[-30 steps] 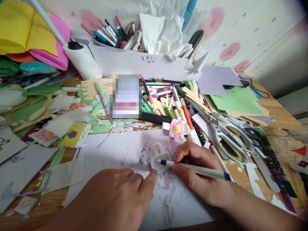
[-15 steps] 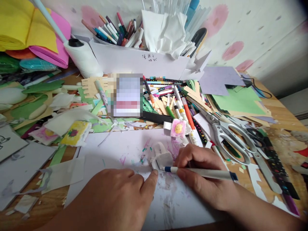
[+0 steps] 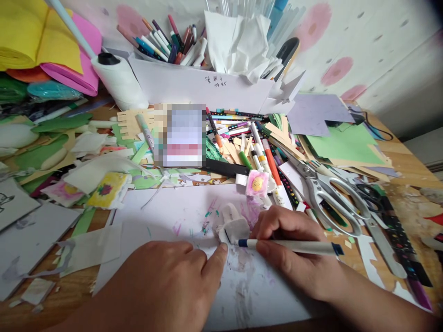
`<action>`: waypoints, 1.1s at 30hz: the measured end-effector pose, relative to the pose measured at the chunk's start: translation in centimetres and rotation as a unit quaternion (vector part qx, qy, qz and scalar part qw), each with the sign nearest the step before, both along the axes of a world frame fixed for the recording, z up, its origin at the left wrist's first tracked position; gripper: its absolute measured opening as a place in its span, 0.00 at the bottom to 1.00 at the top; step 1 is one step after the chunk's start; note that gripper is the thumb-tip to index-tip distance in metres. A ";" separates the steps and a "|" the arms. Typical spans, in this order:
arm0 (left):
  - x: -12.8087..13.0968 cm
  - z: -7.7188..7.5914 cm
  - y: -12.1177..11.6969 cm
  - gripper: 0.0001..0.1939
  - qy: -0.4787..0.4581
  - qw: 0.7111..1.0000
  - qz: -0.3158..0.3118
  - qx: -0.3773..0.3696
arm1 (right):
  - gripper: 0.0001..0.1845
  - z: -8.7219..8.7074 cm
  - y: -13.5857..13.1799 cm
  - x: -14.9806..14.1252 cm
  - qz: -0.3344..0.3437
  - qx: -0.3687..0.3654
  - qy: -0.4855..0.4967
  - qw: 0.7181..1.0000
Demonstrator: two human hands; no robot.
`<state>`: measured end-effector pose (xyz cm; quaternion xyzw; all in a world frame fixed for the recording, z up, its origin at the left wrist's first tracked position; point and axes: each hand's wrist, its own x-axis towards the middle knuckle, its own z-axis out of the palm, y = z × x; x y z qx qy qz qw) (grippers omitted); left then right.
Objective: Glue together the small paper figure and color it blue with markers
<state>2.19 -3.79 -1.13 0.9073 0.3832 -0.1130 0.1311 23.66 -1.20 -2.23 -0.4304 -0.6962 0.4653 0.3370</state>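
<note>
In the head view my right hand (image 3: 294, 249) is closed around a white marker (image 3: 297, 247) with dark blue ends, held nearly level. The marker's left tip is at a small white paper-like piece (image 3: 237, 231) with a short dark line on it. My left hand (image 3: 176, 276) reaches in from the lower left, its index finger stretched out and its tip at the near edge of that piece. The other left fingers are partly hidden. Under both hands lies a white sheet (image 3: 138, 221) with coloured smudges. Just beyond sits a small pink square with a yellow figure (image 3: 257, 183).
Silver scissors (image 3: 332, 203) lie at the right, near loose pens and green paper (image 3: 346, 147). A blurred-out screen (image 3: 185, 138) stands behind the sheet. Beyond it is a white box (image 3: 173, 87) of pens. Paper scraps and a yellow painted square (image 3: 109, 190) lie at the left.
Both hands stay nearly in place. The marker's tip has shifted very slightly to the right and its rear end is a little farther right; the view has moved slightly.
</note>
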 end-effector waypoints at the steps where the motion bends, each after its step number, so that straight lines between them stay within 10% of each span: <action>1: 0.0 0.0 0.0 0.29 -0.001 1.000 -0.001 -0.004 | 0.08 0.0 0.0 0.0 -0.004 -0.002 0.001 1.000; 33: 0.1 0.2 0.3 0.28 0.003 1.000 -0.004 -0.008 | 0.09 0.2 -0.2 0.6 -0.008 0.030 -0.012 0.999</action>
